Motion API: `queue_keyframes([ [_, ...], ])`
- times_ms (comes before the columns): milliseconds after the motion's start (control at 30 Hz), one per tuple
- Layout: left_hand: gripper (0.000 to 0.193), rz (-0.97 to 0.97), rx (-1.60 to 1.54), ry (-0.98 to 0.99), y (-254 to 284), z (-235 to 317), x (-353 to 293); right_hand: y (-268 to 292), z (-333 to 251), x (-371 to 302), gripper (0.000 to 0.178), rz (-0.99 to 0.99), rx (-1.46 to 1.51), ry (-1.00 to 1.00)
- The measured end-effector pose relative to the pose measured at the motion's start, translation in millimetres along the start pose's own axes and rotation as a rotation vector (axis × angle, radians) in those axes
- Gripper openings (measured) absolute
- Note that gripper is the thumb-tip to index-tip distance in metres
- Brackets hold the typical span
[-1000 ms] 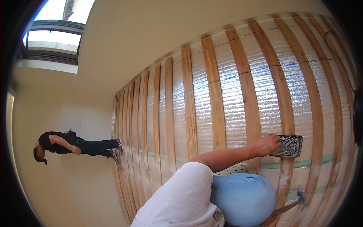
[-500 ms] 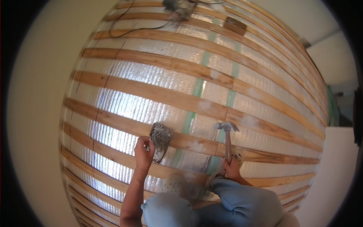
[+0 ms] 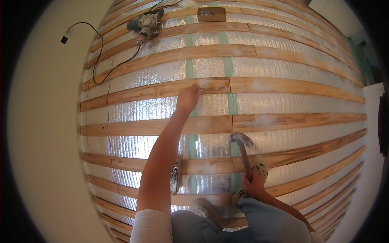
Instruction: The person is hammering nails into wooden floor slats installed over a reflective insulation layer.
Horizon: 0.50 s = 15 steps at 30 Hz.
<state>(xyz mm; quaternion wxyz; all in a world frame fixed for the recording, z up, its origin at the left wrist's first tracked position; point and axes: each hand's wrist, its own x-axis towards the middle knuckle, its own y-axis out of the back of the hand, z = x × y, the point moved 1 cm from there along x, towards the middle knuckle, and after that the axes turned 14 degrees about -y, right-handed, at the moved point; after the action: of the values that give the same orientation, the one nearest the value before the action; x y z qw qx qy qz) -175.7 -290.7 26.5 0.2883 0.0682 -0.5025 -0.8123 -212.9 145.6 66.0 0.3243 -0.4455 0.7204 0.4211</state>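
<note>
My left hand (image 3: 188,100) is stretched far forward, fingertips pinched together against a wooden batten (image 3: 162,89). Whatever small thing they hold is too tiny to make out. In my right hand (image 3: 253,186) is a claw hammer (image 3: 245,156), gripped by its handle, its head pointing away from me above the battens and clear of my left hand. A pack of nails (image 3: 175,178) lies on a nearer batten, partly hidden behind my left forearm.
Rows of battens cross silvery foil underlay (image 3: 210,105) joined by green tape (image 3: 232,103). Farther off are a corded power tool (image 3: 146,25) and an open cardboard box (image 3: 211,16) of nails. A pale wall (image 3: 44,121) rises at left. My shoes (image 3: 259,173) are close by.
My left hand has moved from beside the nail pack forward to a farther batten. The hammer stays in my right hand. The view has tilted and turned, showing more of the far floor.
</note>
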Motion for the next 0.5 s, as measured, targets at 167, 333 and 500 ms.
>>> queue_keyframes([
  [167,0.016,0.014,0.092,-0.030,-29,-12,33,5,8,6,0.033,0.025,-0.046,-0.049],
  [333,0.012,-0.034,0.227,-0.089,-41,-23,39,11,-8,1,0.034,-0.012,0.013,-0.150],
  [500,0.008,-0.233,0.442,-0.243,-49,-8,50,21,-20,-2,0.036,-0.027,0.033,-0.228],
])
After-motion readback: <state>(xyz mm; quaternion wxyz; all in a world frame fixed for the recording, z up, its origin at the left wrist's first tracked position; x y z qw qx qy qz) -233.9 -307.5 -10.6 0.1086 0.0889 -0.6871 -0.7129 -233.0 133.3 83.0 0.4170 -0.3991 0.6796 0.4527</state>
